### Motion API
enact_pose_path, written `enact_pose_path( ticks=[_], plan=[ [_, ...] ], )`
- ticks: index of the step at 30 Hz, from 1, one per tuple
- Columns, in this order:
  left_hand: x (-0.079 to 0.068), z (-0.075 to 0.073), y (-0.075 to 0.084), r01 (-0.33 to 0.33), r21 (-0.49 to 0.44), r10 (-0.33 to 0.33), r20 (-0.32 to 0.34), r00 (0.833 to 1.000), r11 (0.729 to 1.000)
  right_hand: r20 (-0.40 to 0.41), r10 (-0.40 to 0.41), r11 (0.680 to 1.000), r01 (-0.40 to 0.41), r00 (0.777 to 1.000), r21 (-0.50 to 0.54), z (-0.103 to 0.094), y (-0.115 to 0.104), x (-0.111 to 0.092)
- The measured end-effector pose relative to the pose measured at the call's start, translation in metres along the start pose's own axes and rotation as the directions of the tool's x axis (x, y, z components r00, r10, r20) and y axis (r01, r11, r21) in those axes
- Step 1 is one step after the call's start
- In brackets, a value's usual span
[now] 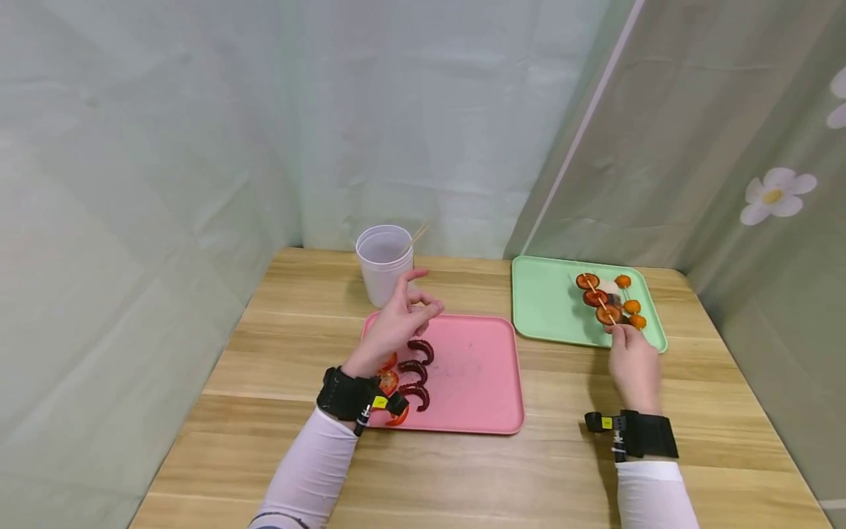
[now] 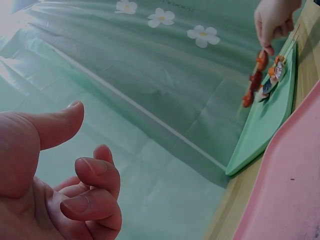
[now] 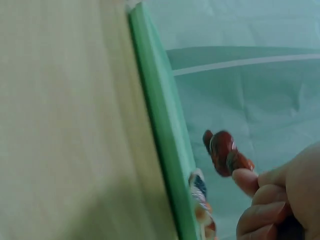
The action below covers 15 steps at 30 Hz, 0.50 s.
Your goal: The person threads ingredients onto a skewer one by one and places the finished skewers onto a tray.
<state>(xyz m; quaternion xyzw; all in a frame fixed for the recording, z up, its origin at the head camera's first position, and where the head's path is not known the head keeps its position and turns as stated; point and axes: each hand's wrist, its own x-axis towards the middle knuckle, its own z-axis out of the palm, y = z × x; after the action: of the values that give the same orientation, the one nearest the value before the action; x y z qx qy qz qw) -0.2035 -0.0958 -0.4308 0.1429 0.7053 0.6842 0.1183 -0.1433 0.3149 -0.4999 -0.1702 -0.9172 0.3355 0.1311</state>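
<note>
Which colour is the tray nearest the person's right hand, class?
Light green; the tray shows best in the head view.

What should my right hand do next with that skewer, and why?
I'd probably lower the held skewer onto the bare left part of the green tray: the right hand pinches its near end, holding it raised above the tray, while the orange-ball skewer lies toward the right side.

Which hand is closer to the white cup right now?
Left. Your left hand is just in front of the white cup; your right hand is farther off, by the green tray, holding a skewer.
</note>
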Motion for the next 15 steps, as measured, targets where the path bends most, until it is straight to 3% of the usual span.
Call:
enact_pose_path(
  ticks=[7,15],
  plan=[
    [-0.002,0.0,0.002,-0.009,0.017,0.01,-0.021,1.0,1.0,0.119,0.065,0.998,-0.065,0.991,-0.006,0.009,0.001,-0.002],
    [-0.001,0.0,0.005,0.002,0.022,-0.002,-0.007,1.0,1.0,0.241,0.178,0.984,-0.18,0.954,-0.016,0.016,0.002,0.0]
  ],
)
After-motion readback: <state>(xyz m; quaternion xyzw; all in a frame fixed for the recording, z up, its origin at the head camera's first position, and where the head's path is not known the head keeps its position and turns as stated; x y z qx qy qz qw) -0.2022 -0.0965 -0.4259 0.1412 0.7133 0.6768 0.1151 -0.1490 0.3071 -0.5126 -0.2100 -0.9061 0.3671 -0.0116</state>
